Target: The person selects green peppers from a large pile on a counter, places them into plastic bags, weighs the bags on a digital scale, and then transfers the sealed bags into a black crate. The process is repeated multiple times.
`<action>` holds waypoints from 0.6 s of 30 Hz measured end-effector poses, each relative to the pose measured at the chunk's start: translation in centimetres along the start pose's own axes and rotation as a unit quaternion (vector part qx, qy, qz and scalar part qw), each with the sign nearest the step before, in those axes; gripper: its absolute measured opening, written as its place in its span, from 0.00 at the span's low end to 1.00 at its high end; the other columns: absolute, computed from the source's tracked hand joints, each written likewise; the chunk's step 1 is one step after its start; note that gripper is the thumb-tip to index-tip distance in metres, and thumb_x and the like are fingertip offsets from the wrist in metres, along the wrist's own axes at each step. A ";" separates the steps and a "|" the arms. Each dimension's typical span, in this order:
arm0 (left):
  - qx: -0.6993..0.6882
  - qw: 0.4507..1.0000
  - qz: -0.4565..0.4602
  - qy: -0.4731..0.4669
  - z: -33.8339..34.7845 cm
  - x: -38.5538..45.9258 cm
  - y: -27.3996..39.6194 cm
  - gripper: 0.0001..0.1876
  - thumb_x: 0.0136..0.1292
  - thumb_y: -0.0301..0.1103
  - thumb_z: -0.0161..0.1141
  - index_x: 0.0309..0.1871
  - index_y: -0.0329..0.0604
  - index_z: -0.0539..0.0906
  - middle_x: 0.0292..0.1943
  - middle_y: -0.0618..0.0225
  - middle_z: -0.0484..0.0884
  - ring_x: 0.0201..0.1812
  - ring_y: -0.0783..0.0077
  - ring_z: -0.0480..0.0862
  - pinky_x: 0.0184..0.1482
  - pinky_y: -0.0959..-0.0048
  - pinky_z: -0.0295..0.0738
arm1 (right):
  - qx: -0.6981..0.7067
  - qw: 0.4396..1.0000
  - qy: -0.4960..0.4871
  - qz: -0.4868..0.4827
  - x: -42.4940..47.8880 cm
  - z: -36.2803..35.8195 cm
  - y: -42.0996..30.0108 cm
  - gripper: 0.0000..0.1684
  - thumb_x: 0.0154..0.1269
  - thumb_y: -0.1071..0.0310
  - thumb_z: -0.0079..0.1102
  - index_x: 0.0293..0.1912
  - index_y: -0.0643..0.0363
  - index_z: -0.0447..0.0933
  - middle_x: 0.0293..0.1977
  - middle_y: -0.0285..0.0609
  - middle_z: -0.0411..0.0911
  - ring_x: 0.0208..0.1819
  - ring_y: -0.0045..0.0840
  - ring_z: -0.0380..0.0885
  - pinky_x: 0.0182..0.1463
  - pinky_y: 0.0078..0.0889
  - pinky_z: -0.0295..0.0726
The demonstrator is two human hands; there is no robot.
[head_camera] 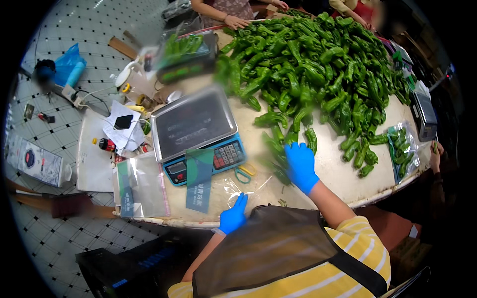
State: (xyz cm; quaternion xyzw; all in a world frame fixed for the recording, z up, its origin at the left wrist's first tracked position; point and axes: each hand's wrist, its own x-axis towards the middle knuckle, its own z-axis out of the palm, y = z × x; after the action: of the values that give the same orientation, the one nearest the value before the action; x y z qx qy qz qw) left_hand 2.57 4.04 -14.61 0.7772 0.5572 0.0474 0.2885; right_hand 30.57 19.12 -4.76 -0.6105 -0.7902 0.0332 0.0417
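Note:
My left hand (234, 216), in a blue glove, rests at the table's near edge on a clear plastic bag (242, 190), whose printed part (199, 180) lies over the scale's keypad side. Whether its fingers grip the bag cannot be told. My right hand (301, 165), also gloved in blue, reaches to green peppers (292, 136) at the near side of a large heap of green peppers (309, 63); its fingertips touch one. Blurred peppers (275, 156) are just left of it. A blue digital scale with a steel pan (193, 123) stands left of the heap.
Green-and-yellow scissors (244, 174) lie beside the scale. More clear bags (145, 186) lie at the left edge, near a phone (123, 121) and a bottle (104, 144). A second scale (186, 56) holds bagged peppers. A filled bag (403, 151) lies right. Other people's hands (236, 22) are around the table.

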 end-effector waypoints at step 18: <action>0.019 0.998 -0.053 -0.018 -2.4 -0.4 3.0 0.38 0.54 0.32 0.55 0.73 0.50 0.64 0.73 0.64 0.63 0.32 0.47 0.85 0.33 0.53 0.80 | 0.306 0.937 0.134 -0.106 0.0 3.6 8.9 0.31 0.45 0.69 0.71 0.54 0.52 0.77 0.55 0.48 0.75 0.56 0.46 0.73 0.60 0.43 0.74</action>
State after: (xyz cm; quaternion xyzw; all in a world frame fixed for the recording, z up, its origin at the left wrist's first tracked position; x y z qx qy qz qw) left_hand 4.03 3.93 -11.02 0.7526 0.5932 0.0070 0.2858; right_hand 38.72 21.39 -9.24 -0.4795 -0.7893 0.1862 0.3353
